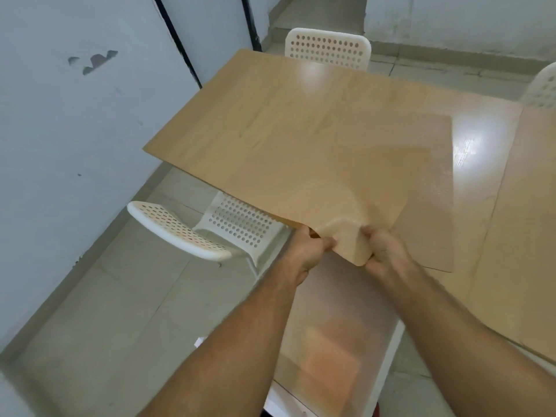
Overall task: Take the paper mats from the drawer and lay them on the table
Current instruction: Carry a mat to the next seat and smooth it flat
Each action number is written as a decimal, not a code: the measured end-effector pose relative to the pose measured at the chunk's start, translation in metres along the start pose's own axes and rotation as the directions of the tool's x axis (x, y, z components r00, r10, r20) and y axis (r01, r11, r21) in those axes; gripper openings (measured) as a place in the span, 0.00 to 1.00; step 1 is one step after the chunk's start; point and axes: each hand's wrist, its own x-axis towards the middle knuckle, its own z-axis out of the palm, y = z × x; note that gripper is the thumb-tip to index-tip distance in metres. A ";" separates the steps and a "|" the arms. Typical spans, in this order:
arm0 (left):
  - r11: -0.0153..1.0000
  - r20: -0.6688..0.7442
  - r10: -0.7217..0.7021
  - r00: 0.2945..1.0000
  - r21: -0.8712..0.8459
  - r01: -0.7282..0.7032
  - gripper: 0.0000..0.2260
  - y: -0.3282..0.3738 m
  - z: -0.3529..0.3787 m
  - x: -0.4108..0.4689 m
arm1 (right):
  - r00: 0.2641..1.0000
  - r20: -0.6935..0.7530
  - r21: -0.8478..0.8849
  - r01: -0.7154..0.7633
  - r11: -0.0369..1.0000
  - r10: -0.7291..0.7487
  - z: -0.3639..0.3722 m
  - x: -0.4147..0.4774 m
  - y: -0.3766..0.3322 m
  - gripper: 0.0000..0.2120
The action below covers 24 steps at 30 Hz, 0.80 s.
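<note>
Two hands meet at the near corner of one mat (340, 194): the left hand (304, 251) pinches its edge from the 9 o'clock side, and the right hand (386, 251) pinches the same corner from the 3 o'clock side, fingers closed tight on the sheet. Between them the corner buckles upward into a soft hump and curls down past the table edge. From that corner the mat spreads toward 12 o'clock, lying mostly flat on the wooden table (270, 109). It is tan and slightly see-through, so the wood grain shows through it. A second mat (433, 182) lies flat under it and sticks out toward 3 o'clock, its rounded near corner just beside the right hand. Farther toward 3 o'clock, bright light glares off the bare tabletop. A white perforated chair (186, 233) stands tucked at the table's 9 o'clock side, another chair (328, 48) at 12 o'clock, and a third chair (543, 88) peeks in at 2 o'clock.
</note>
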 end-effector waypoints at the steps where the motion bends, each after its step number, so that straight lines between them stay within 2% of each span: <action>1: 0.994 0.056 -0.004 0.998 -0.106 0.010 0.13 0.005 -0.014 -0.002 | 1.000 -0.008 -0.003 0.029 1.000 -0.029 0.008 -0.004 0.000 0.07; 3: 0.922 0.113 -0.008 0.994 -0.384 0.051 0.10 0.015 -0.049 -0.004 | 0.996 0.051 0.054 0.076 0.996 -0.078 0.030 -0.018 0.004 0.12; 4: 0.862 0.094 -0.010 0.996 -0.504 0.056 0.10 0.021 -0.070 -0.004 | 0.992 0.084 0.083 0.089 0.993 -0.096 0.043 -0.027 0.008 0.15; 6: 0.769 -0.012 -0.015 1.000 -0.639 0.004 0.10 0.031 -0.120 0.000 | 0.982 0.122 0.099 0.131 0.986 -0.143 0.068 -0.038 0.021 0.21; 9: 0.748 -0.130 0.008 0.992 -0.657 -0.092 0.10 0.050 -0.202 0.006 | 0.976 0.144 0.129 0.143 0.981 -0.161 0.109 -0.057 0.049 0.21; 14: 0.744 -0.193 0.070 0.979 -0.643 -0.180 0.16 0.080 -0.312 -0.001 | 0.981 0.125 0.010 0.145 0.989 -0.145 0.183 -0.090 0.098 0.19; 18: 0.726 -0.205 0.085 0.975 -0.658 -0.202 0.19 0.091 -0.365 -0.001 | 0.984 0.089 -0.065 0.162 0.985 -0.156 0.232 -0.104 0.115 0.13; 21: 0.723 -0.215 0.066 0.974 -0.663 -0.195 0.21 0.095 -0.391 0.006 | 0.982 0.058 -0.057 0.182 0.982 -0.179 0.258 -0.101 0.119 0.13; 24: 0.752 -0.229 0.061 0.972 -0.629 -0.196 0.18 0.097 -0.410 0.020 | 0.970 0.021 -0.043 0.241 0.970 -0.240 0.276 -0.088 0.116 0.13</action>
